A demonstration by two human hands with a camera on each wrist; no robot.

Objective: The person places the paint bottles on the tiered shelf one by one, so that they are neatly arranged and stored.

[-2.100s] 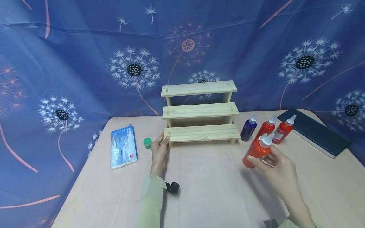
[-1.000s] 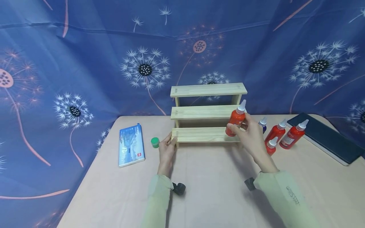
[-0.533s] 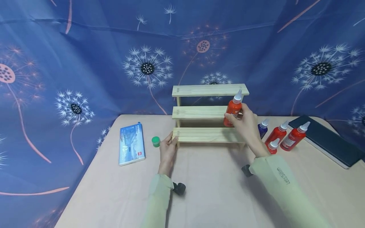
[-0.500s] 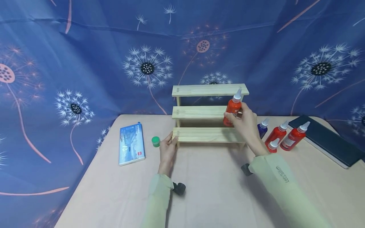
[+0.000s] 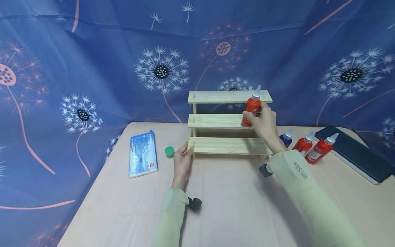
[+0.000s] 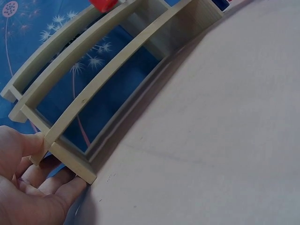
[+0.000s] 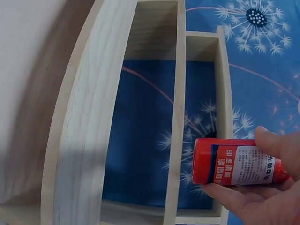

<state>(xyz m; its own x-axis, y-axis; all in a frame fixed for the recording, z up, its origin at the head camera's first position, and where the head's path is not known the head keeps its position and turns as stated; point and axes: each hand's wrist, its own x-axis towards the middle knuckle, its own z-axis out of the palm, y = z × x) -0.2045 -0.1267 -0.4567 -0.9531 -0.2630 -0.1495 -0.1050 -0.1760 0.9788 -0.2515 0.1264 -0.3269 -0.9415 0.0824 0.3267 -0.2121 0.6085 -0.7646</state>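
A three-step wooden shelf (image 5: 220, 145) stands at the back of the table. My left hand (image 5: 182, 164) grips the left end of its lowest step; in the left wrist view the thumb lies on the board and the fingers curl beneath, beside the leg (image 6: 75, 164). My right hand (image 5: 266, 123) holds a red squeeze bottle (image 5: 250, 112) with a pale pointed nozzle, nearly upright, at the right part of the middle step. In the right wrist view thumb and fingers pinch the labelled bottle (image 7: 234, 163) from both sides, its base pointing toward the shelf.
Right of the shelf stand a dark blue bottle (image 5: 286, 138) and red bottles (image 5: 321, 151), partly hidden by my right sleeve. A dark notebook (image 5: 351, 154) lies behind them. Left are a green-lidded jar (image 5: 169, 152) and a flat blue box (image 5: 143, 154).
My right hand has carried the red bottle leftward from beside the other bottles, then up from the lowest step's height to the middle step. My left hand keeps its hold; the head view shifts slightly.
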